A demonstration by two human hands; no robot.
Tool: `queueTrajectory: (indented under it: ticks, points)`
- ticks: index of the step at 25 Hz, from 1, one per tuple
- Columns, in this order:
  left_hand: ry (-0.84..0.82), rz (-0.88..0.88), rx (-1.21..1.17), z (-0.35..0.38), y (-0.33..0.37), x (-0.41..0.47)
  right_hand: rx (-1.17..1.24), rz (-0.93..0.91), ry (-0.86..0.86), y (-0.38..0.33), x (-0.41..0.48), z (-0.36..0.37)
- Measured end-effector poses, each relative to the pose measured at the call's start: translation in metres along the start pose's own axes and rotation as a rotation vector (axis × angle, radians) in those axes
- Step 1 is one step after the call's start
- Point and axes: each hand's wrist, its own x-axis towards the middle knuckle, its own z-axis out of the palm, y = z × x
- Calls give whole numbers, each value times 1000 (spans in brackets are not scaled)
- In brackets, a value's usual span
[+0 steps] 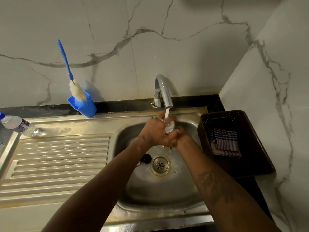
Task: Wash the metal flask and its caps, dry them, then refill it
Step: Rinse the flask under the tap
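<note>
White marble-look wall with grey veins at the back and on the right side. Below it, a steel sink: ribbed drainboard to the left, round basin to the right. At the back edge of the basin, a curved chrome tap, with a thin water stream falling straight onto the hands.

Grips a small shiny piece with the left hand, fingers curled over its top and left side. Grasps the same piece with the right hand from below and from the right, fingers bent round it, both hands wet and touching each other. Holds the piece over the basin, directly under the tap mouth. Cannot tell which part of the flask, because of the water and the fingers over it.

Down in the basin, a black round cap, lying just beside the drain, on its left.

On the back edge of the sink, well apart to the left of the tap, a blue holder with a blue-handled bottle brush standing tilted inside, white bristles down. At the far left, a clear plastic bottle lying on its side at the corner of the drainboard. Just beside the basin on the right, on the dark tabletop, a dark basket with a folded striped cloth inside.
</note>
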Motion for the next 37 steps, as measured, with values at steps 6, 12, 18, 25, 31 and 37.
queueTrajectory:
  ticks: [6, 12, 18, 25, 31, 37]
  points:
    - [111, -482, -194, -27, 3, 11, -569, 19, 125, 5, 9, 36]
    - [99, -994, -385, -27, -1, 13, -1508, -330, 228, 9, 21, 41]
    - [-27, -1091, -393, -43, -3, 17, -1731, -1169, 97, 29, -3, 12]
    - [-106, -777, -447, -57, -9, 12, -1445, -548, -161, -9, 2, -12]
    - [-14, -637, -420, -44, -11, 0, -1385, -590, -126, -10, 5, 23]
    - [90, -749, -340, -40, 2, 13, -1270, -975, 16, 20, 0, 11]
